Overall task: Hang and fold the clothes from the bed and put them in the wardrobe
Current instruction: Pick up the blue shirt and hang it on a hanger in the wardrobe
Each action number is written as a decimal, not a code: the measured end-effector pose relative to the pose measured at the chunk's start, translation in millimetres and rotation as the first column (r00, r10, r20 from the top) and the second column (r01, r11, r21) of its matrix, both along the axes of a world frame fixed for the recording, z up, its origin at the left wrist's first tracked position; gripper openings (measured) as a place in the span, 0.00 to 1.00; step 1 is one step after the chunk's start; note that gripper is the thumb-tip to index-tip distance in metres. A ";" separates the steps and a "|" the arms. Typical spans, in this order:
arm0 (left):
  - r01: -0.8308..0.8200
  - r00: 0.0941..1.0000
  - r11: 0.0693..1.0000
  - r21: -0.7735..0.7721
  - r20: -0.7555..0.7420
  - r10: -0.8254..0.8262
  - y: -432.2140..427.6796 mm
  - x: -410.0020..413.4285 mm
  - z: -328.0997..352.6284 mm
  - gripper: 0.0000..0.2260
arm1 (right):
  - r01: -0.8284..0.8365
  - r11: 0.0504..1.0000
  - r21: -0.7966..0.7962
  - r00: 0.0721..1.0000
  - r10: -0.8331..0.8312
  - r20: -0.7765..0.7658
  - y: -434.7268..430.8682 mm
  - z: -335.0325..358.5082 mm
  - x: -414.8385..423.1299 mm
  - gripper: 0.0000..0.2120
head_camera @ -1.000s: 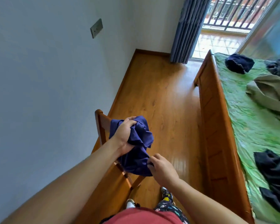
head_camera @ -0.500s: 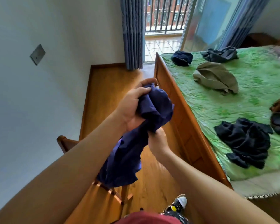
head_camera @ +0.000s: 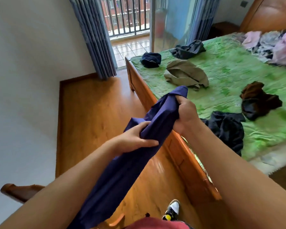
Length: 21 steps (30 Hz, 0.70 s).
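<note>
Both hands hold a navy-blue garment (head_camera: 122, 171) over the wooden side rail of the bed (head_camera: 229, 75). The right hand (head_camera: 186, 113) clenches its upper end just above the rail. The left hand (head_camera: 135, 139) is wrapped round the bunched cloth lower down, off the bed. A khaki garment (head_camera: 186, 74) and a black garment (head_camera: 224, 128) lie on the bed.

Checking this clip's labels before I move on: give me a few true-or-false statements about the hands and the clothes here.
1. The left hand and the right hand both grip the blue garment. True.
2. The khaki garment hangs from the right hand. False: it lies on the bed.
3. The right hand holds the blue garment's upper end. True.
4. No clothes lie on the bed. False: several do, including a black garment.
</note>
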<state>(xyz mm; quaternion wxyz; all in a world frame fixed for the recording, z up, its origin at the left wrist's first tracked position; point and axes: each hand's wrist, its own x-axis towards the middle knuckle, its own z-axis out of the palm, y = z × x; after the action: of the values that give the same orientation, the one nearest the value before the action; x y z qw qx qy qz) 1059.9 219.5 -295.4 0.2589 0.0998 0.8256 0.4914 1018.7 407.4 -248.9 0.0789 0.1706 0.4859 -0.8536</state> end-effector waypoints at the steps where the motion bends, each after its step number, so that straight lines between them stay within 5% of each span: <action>1: -0.018 0.997 0.999 -0.038 -0.074 0.016 19.9 -8.4 -6.3 0.13 | -0.011 0.998 -0.059 1.000 0.011 0.002 15.0 2.5 -8.8 0.09; 2: -0.060 0.990 0.998 -0.023 -0.133 0.056 40.0 -18.0 -7.2 0.02 | -0.022 0.991 -0.130 1.000 0.020 -0.011 32.6 2.9 -17.5 0.10; 4: -0.150 0.970 0.987 0.053 -0.183 0.158 76.2 -42.4 -6.7 0.09 | -0.029 0.986 -0.163 0.999 0.022 -0.046 69.0 -1.2 -33.1 0.12; 9: -0.339 0.916 0.867 0.364 -0.083 0.393 156.7 -95.2 30.4 0.17 | -0.213 0.909 0.358 0.970 0.240 -0.031 145.5 -55.7 -24.9 0.12; 14: -0.358 0.930 0.761 0.541 0.131 0.345 232.7 -131.2 60.9 0.18 | -0.443 0.745 0.499 0.869 0.494 0.032 159.3 -97.9 5.5 0.19; 17: -0.200 0.974 0.822 0.533 0.018 0.225 276.3 -144.3 66.9 0.16 | -0.264 0.624 0.735 0.947 0.311 0.077 170.2 -93.3 -12.2 0.03; 21: 0.027 0.986 0.914 0.406 -0.163 0.043 300.7 -157.1 50.0 0.23 | 0.122 0.872 0.474 0.992 -0.114 -0.046 206.2 -57.5 -40.6 0.13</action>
<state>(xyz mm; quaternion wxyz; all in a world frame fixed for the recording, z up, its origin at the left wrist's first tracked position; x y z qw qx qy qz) 902.8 520.2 -245.5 0.1599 0.1892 0.7247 0.6430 978.2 613.6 -306.4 -0.0216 0.2070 0.6700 -0.7126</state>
